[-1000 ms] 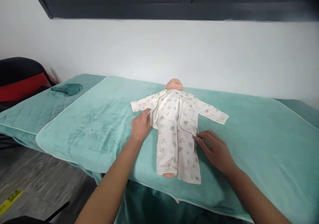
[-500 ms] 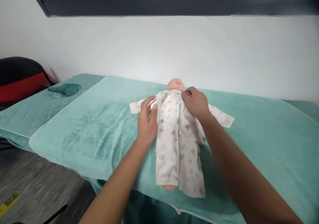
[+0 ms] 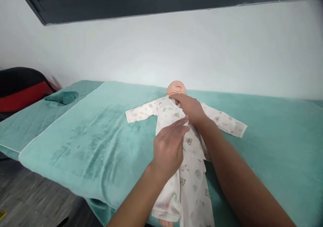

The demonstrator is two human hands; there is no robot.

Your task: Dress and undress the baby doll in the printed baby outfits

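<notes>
A baby doll (image 3: 176, 87) lies on its back in a white printed baby shirt (image 3: 165, 110) and matching trousers (image 3: 196, 186). The shirt's sleeves spread out to both sides, and its front panel lies across the chest. My right hand (image 3: 189, 108) is at the collar just below the doll's chin, its bent fingers closed on the shirt's edge. Lower down, over the belly, my left hand (image 3: 169, 149) has its fingers and thumb drawn together at the edge of the front panel. Both hands cover part of the shirt's front.
A teal plush cover (image 3: 83, 139) spreads under the doll on a bed whose teal quilted end (image 3: 30, 129) has a face hole (image 3: 63, 98). Behind stands a white wall (image 3: 126, 52) below a dark window frame (image 3: 113, 5). A black and red chair (image 3: 20, 89) is at the left.
The left hand has moved right and down, from beside the shirt to over the belly. The shirt's front panel now covers the chest. The right hand has shifted left along the collar.
</notes>
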